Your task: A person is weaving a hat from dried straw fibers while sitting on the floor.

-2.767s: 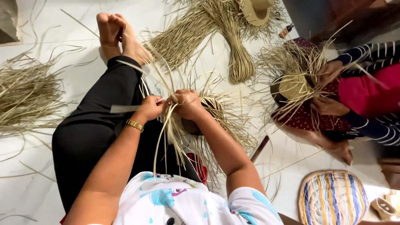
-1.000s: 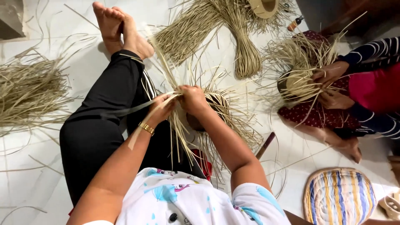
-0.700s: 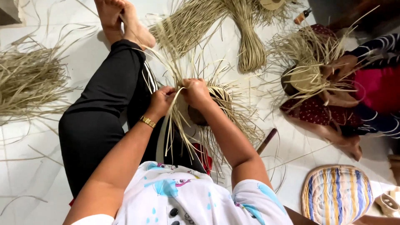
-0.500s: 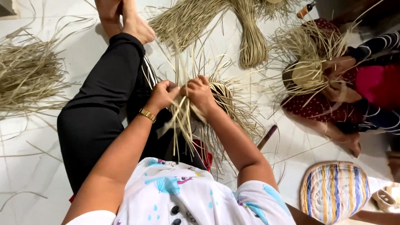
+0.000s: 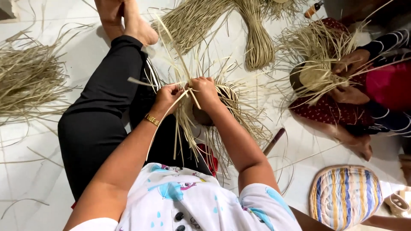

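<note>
My left hand [image 5: 166, 97] and my right hand [image 5: 204, 90] meet over my lap, both pinching pale straw strips [image 5: 185, 112] that fan up and hang down from a half-woven straw piece [image 5: 227, 97]. The woven piece sits on a dark rounded form under my right hand, mostly hidden. A gold bracelet [image 5: 151, 119] circles my left wrist. My legs in black trousers [image 5: 107, 102] stretch away toward the top of the view.
A loose heap of straw [image 5: 30, 79] lies on the white floor at left, and tied bundles [image 5: 257, 42] lie ahead. A second person [image 5: 364, 85] at right weaves their own straw piece. A striped round mat [image 5: 346, 197] lies at lower right beside a dark stick [image 5: 274, 141].
My hands have stayed together on the strips, working them; the left hand has shifted strands across. The view has tilted down slightly, so my feet sit higher in the frame.
</note>
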